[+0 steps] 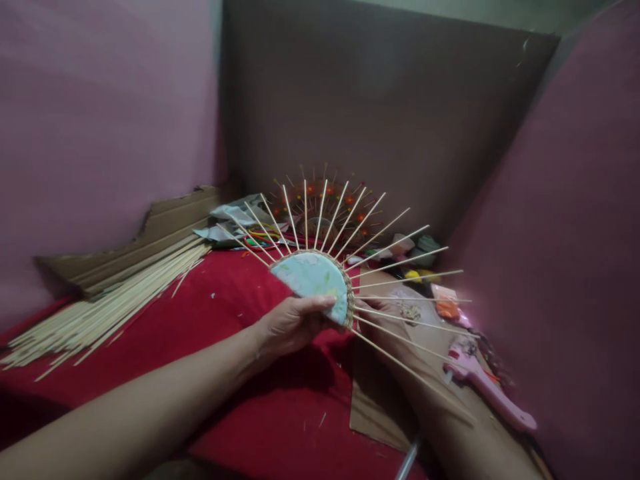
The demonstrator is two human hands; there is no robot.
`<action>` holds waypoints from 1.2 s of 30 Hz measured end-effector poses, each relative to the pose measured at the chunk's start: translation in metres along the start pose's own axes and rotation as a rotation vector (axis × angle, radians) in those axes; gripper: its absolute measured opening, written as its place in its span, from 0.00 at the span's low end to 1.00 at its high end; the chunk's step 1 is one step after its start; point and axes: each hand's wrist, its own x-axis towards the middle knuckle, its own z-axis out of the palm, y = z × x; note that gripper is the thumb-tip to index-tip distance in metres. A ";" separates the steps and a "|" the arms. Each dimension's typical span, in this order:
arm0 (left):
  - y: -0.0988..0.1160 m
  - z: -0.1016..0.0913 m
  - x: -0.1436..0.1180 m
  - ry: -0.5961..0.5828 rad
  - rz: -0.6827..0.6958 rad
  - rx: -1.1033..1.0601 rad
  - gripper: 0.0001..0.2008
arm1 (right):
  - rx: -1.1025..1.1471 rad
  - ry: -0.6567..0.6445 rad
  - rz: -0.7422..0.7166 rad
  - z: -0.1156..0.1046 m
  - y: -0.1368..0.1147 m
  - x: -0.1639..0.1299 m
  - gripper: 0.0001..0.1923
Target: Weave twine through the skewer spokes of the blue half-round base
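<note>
My left hand [295, 323] grips a pale blue half-disc [310, 273] by its lower right part, thumb on the front face and fingers beneath. Braided cord [349, 300] runs along the curved edge. Thin wooden sticks [367, 213] stick out from that edge like rays, spread in a fan. Behind the lower right sticks is my right hand [377, 320], close to the corded edge. Its fingers are mostly hidden by the sticks and the edge, so its grip does not show.
A bundle of loose sticks [115, 300] lies left on the red cloth [235, 293], beside torn cardboard [150, 233]. To the right, a pink glue gun [493, 390] and an orange packet [447, 303] lie by a cardboard sheet [375, 400]. A decorated fan-shaped piece [313, 193] stands behind.
</note>
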 end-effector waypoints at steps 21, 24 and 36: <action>-0.026 0.006 0.006 0.110 -0.114 -0.295 0.10 | 0.088 0.158 0.228 0.000 0.001 0.001 0.13; -0.024 0.003 0.004 0.135 -0.138 -0.307 0.11 | 0.114 0.173 0.274 0.007 -0.004 0.001 0.13; -0.023 -0.017 0.016 -0.012 -0.144 -0.153 0.14 | 0.050 0.119 0.224 0.009 -0.012 -0.003 0.14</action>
